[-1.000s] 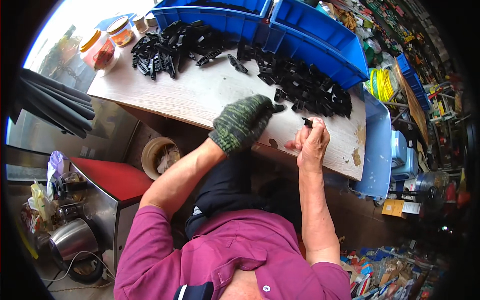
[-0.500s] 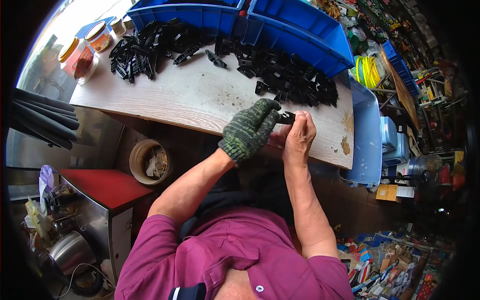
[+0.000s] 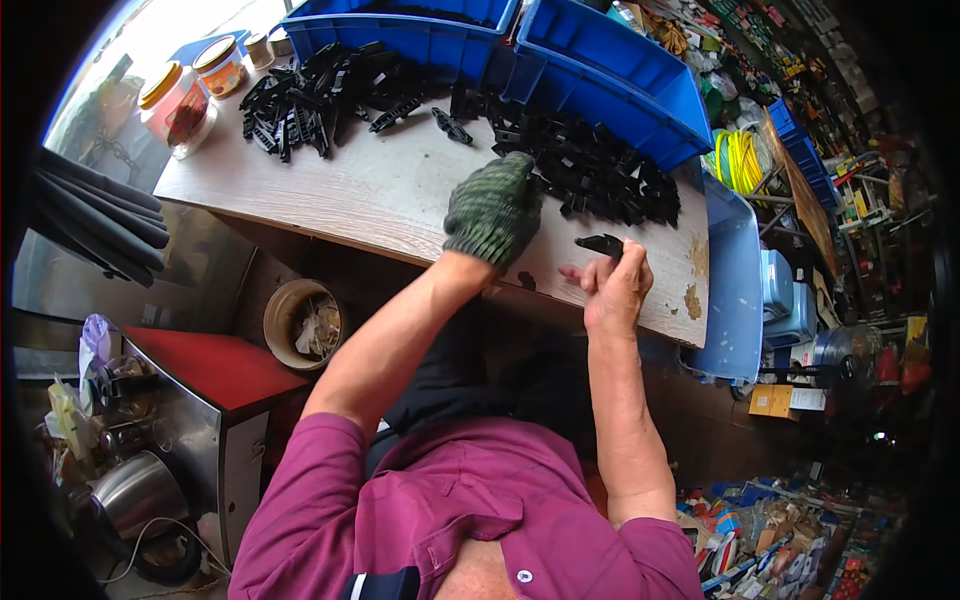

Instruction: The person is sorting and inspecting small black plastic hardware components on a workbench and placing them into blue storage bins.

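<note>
My right hand (image 3: 618, 290) is bare and pinches a small black plastic part (image 3: 598, 243) between thumb and forefinger, just above the table's near edge. The part points left, and its other end is hidden by the fingers. My left hand (image 3: 492, 212), in a green and black knit glove, is at the near left edge of a pile of blocky black plastic parts (image 3: 610, 175). Its fingertips are turned away and blurred, so I cannot make out what they touch. Farther left lies a second pile, of slender black parts (image 3: 315, 100). A single black part (image 3: 452, 126) rests between the piles.
Two blue crates (image 3: 400, 40) (image 3: 610, 85) stand behind the piles on the pale wooden table (image 3: 350, 185). Lidded jars (image 3: 178, 108) are at the far left. A waste bucket (image 3: 277, 325) sits below the table, beside a red-topped cabinet (image 3: 205, 365). A blue bin (image 3: 735, 285) adjoins the right edge.
My hands have come apart. The gloved left hand has gone up and left to the pile; the right has shifted slightly right and down, keeping the black plastic part.
</note>
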Demonstrator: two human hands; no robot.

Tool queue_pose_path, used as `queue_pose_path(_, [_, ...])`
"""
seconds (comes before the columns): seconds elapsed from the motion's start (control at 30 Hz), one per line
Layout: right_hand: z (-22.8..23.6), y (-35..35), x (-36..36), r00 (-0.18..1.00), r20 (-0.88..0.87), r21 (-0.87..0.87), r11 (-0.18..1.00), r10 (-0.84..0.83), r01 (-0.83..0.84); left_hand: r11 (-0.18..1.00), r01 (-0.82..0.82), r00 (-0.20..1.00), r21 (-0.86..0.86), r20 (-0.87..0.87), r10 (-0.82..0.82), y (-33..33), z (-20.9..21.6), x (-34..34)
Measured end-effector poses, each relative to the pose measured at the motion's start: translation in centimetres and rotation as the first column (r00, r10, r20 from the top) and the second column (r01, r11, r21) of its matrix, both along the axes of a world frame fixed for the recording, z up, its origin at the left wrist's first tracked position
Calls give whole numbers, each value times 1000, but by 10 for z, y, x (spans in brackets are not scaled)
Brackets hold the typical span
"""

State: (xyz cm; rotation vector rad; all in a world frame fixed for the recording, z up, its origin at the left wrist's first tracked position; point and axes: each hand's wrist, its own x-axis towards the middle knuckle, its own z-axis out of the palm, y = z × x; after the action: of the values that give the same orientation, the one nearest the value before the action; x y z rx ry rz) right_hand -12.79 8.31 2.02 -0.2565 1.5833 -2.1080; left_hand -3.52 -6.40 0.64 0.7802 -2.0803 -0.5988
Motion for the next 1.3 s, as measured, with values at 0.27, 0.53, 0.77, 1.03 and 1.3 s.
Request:
queue_pose_path(0.27, [17,18,-72,928,97,145,927,-361,345,998,65,939,-19,340,-55,-15,5,-9])
queue_pose_path(0.53, [29,64,-116,862,-48,153,849,-505,506,749,375,887,546,-445,-120,-4,-16,0])
queue_pose_path(0.77, [-2,10,-34,914,-212,248,924,345,-291,629,553,807,546,-540,-240,46,-1,-13])
queue_pose_path(1.03, [-27,11,-32,875,-295,99,923,384,-372,883,408,903,232,-244,-353,52,-1,-9])
queue_pose_path(1.3, [4,-1,2,988,-86,189,976,129,-111,957,197,977,-211,-35,-209,20,-3,22])
